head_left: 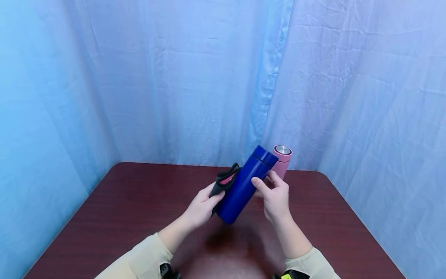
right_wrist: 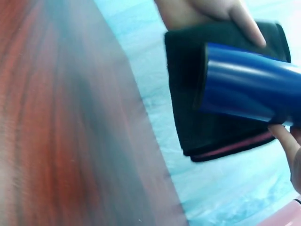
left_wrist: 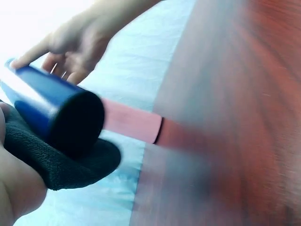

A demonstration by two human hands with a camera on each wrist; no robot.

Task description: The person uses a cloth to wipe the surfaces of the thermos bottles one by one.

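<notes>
A glossy blue thermos bottle (head_left: 240, 190) is held tilted above the table, its cap end up and to the right. My right hand (head_left: 277, 199) grips it near the upper end, thumb on the front side. My left hand (head_left: 201, 206) pinches a folded dark cloth (right_wrist: 186, 127) with a pink layer at its edge. This cloth lies along the bottle's left side, around its lower half. In the left wrist view the bottle's dark round base (left_wrist: 79, 123) faces the camera, with the fuzzy cloth under it.
A pink thermos bottle (head_left: 280, 167) with a silver-topped lid stands upright on the table behind my right hand. The dark red wooden table (head_left: 139, 201) has rounded far corners. Light blue curtains (head_left: 174, 85) hang behind it and along both sides.
</notes>
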